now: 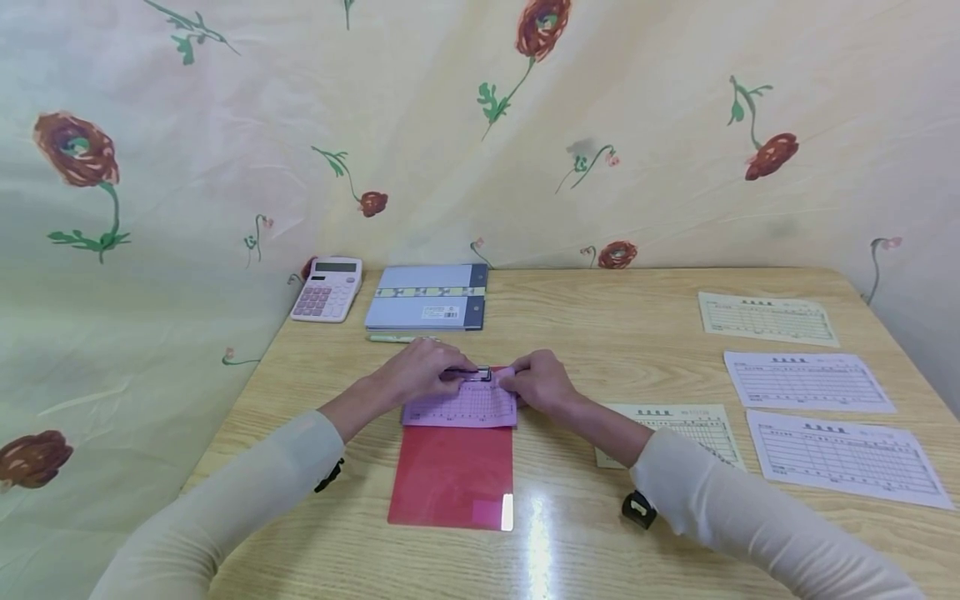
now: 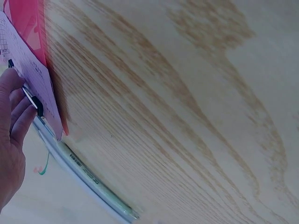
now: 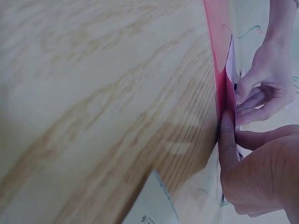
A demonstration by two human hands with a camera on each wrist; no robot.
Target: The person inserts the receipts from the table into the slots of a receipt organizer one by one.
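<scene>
My left hand (image 1: 431,368) pinches the clip (image 1: 484,374), right hand (image 1: 542,382) pinches the purple form (image 1: 459,407); I'd square it to the red board (image 1: 450,479) before letting go.

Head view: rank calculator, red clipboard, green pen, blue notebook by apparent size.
1. Red clipboard, even partly covered by the purple slip
2. Blue notebook
3. Calculator
4. Green pen, clearly smallest
</scene>
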